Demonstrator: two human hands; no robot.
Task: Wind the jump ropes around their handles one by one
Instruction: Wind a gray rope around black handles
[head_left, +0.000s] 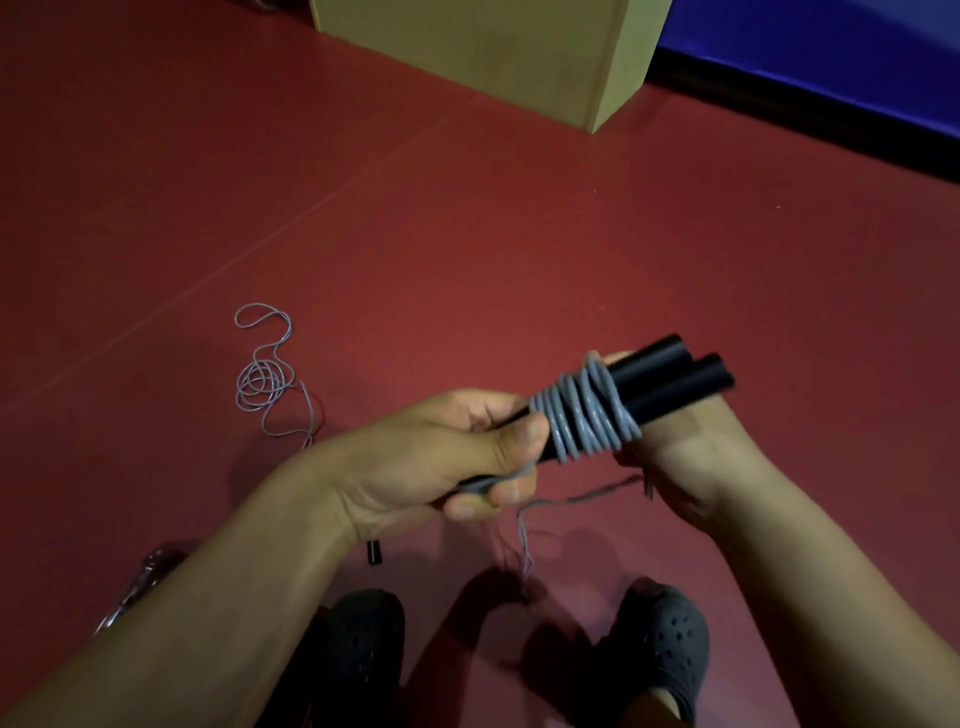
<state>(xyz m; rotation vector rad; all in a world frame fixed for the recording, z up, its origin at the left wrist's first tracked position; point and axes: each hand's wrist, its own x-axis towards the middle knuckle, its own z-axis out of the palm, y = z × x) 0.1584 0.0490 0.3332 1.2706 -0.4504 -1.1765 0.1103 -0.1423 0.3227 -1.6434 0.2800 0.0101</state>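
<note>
Two black handles lie side by side in front of me, with several turns of grey rope wound around their middle. My left hand grips the near ends of the handles and pins a strand under the thumb. My right hand is under the far part of the bundle, fingers mostly hidden behind it, and seems to hold the loose grey tail. That blurred tail dangles down toward the floor. A second grey jump rope lies loosely coiled on the floor to the left.
The red floor stretches ahead. A cardboard box stands at the back, with a blue mat at the back right. My feet in dark clogs are below. A black handle end and a dark bundle lie lower left.
</note>
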